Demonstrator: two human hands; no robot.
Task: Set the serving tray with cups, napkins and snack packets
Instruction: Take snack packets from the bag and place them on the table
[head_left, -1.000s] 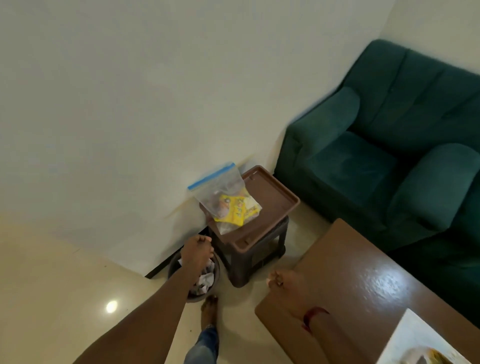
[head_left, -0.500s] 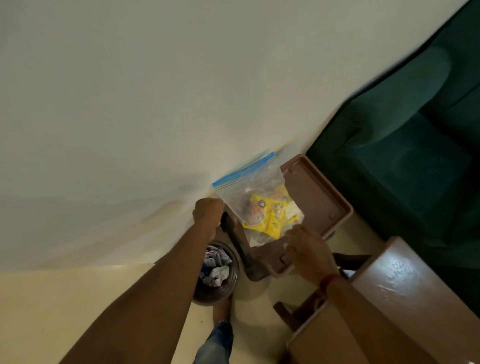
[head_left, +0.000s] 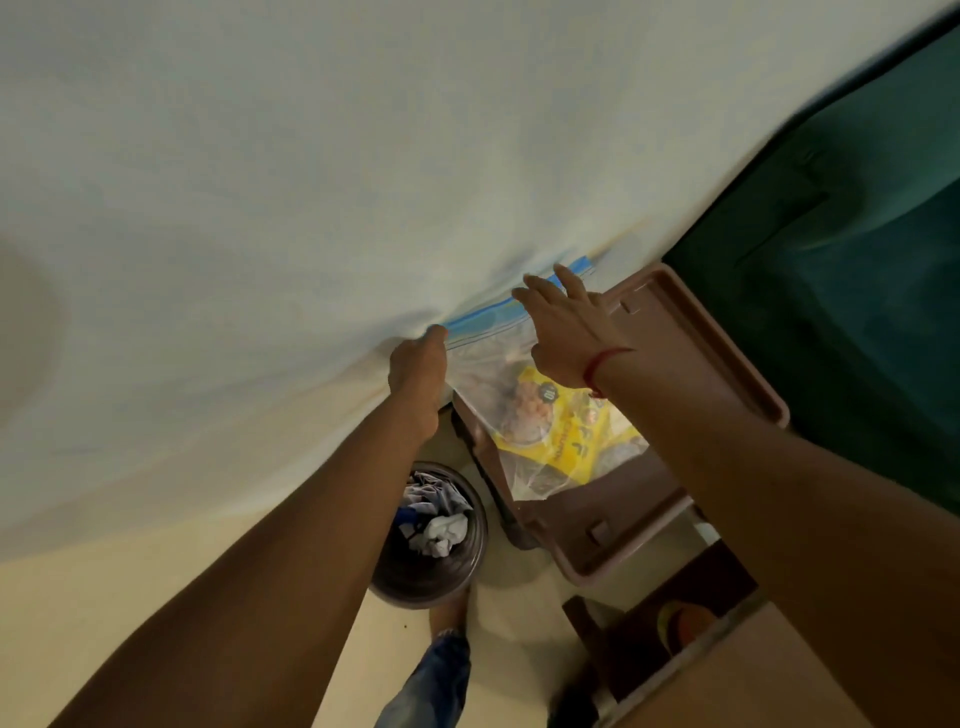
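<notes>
A clear zip bag (head_left: 498, 374) with a blue seal strip leans against the wall on a brown tray-topped stool (head_left: 717, 343). Inside it show yellow snack packets (head_left: 566, 441). My left hand (head_left: 418, 366) is closed on the bag's top left corner at the seal. My right hand (head_left: 563, 332) rests on the seal strip further right, fingers spread over it; whether it grips the bag I cannot tell. No cups or napkins show.
A dark round bin (head_left: 431, 540) with crumpled paper stands on the floor left of the stool. A green sofa (head_left: 852, 270) fills the right side. A brown table corner (head_left: 727, 675) lies at bottom right, and my foot (head_left: 447, 608) stands below the bin.
Both hands have come up to the bag's blue seal. The left moved from beside the bin to the bag's corner; the right rose from the stool's front edge. The view moved closer.
</notes>
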